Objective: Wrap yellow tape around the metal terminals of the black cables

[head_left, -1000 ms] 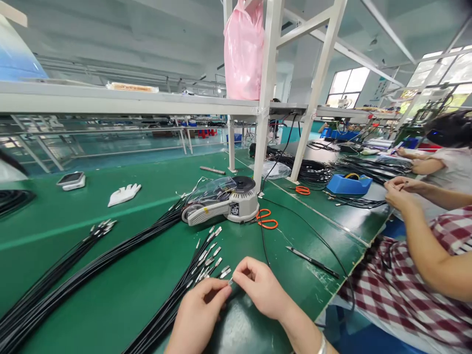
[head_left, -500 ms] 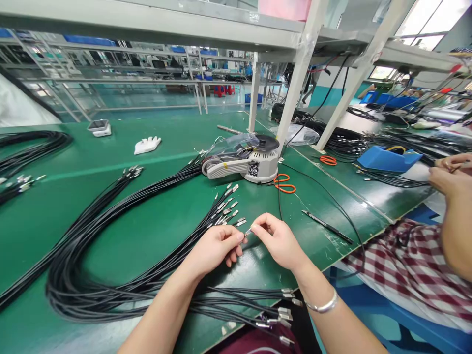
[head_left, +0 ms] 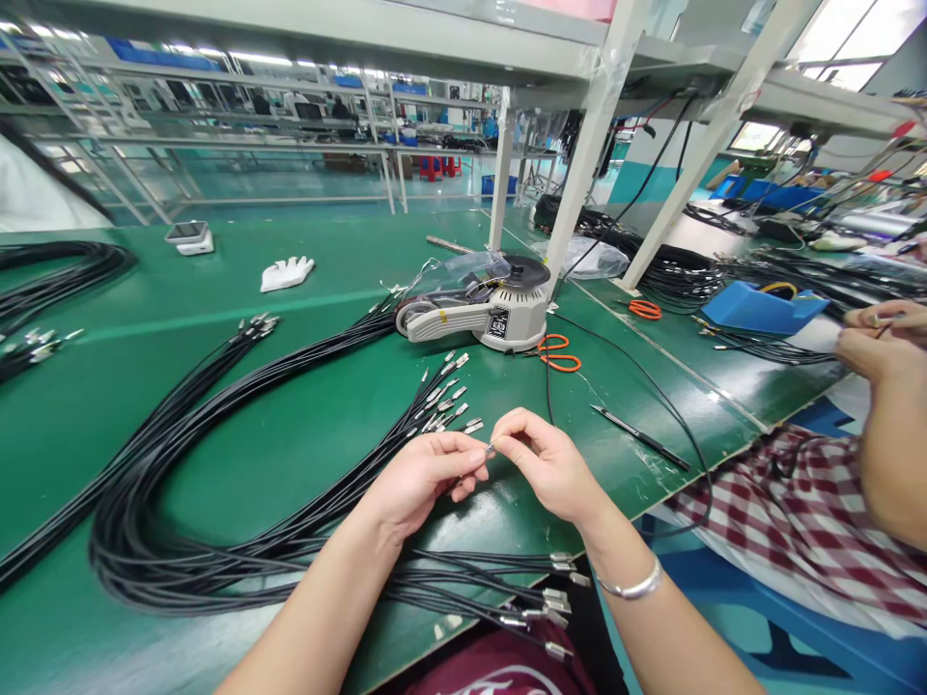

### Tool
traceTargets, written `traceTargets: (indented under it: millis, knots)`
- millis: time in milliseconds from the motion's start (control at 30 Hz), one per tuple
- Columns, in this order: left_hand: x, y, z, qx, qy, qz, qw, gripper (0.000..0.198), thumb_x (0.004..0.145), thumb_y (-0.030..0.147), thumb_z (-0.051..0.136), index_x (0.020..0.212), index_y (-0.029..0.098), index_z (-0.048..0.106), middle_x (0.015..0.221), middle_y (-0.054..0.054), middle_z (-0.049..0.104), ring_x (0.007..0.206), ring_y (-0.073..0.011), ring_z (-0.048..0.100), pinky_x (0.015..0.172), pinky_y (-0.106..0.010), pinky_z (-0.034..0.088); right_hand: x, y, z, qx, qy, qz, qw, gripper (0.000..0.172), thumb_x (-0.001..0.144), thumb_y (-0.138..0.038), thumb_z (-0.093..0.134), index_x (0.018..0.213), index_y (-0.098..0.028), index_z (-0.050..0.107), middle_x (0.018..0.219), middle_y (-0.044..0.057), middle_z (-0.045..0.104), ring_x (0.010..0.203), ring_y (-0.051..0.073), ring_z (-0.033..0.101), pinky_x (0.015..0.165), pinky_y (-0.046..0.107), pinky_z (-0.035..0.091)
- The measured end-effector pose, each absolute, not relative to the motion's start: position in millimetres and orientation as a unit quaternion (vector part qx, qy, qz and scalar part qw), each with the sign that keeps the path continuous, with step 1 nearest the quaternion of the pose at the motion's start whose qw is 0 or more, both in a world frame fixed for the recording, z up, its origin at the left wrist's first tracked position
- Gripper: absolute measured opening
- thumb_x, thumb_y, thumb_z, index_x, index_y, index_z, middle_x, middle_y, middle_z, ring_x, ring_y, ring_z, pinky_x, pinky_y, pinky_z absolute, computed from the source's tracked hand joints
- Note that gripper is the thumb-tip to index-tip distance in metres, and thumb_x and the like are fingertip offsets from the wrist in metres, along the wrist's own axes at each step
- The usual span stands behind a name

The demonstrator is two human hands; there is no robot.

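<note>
My left hand and my right hand meet over the bench, thumbs and fingertips pinched together on a small metal cable connector. Most of that connector is hidden by my fingers. Just behind and left of my left hand lie the metal-tipped ends of a bundle of black cables, which curves round on the left. More cable ends with silver connectors lie below my wrists at the bench's front edge.
A grey tape dispenser stands ahead, with orange-handled scissors beside it. A black pen-like tool lies to the right. Farther back are a white glove and a small device. A co-worker's hands are at the right.
My hands have drawn slightly closer together, and my left fingers cover more of the connector. The view has shifted slightly.
</note>
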State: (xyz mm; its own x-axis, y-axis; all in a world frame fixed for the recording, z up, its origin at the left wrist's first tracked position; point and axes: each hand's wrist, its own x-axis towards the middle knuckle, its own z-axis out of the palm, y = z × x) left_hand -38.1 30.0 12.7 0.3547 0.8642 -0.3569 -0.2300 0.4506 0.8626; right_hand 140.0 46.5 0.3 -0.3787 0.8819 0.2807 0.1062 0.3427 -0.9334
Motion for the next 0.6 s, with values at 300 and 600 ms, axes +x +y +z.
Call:
traceTargets:
  millis: [300,600]
  knots:
    - [-40,30,11,0.374,0.404,0.378,0.744,0.023,0.071,0.032,0.069,0.073,0.009,0.068,0.064,-0.004,0.062,0.042,-0.0053,0.046,0.043,-0.019,0.031,139,48,-2,-0.307,-0.711,0.44,0.455,0.012,0.09,-0.024,0.053,0.081,-0.02,0.06,0.084,0.002,0.058,0.082,0.016,0.057,0.081,0.029,0.045]
    - [-38,37,-12,0.425,0.532,0.367,0.634,0.058,0.061,0.068,0.066,0.064,0.011,0.06,0.046,0.006,0.04,0.041,-0.0024,0.026,0.041,-0.017,0.015,185,145,37,-0.489,-0.618,0.425,0.445,0.021,0.089,-0.029,0.053,0.098,-0.016,0.066,0.086,0.006,0.07,0.077,0.016,0.064,0.073,0.03,0.052]
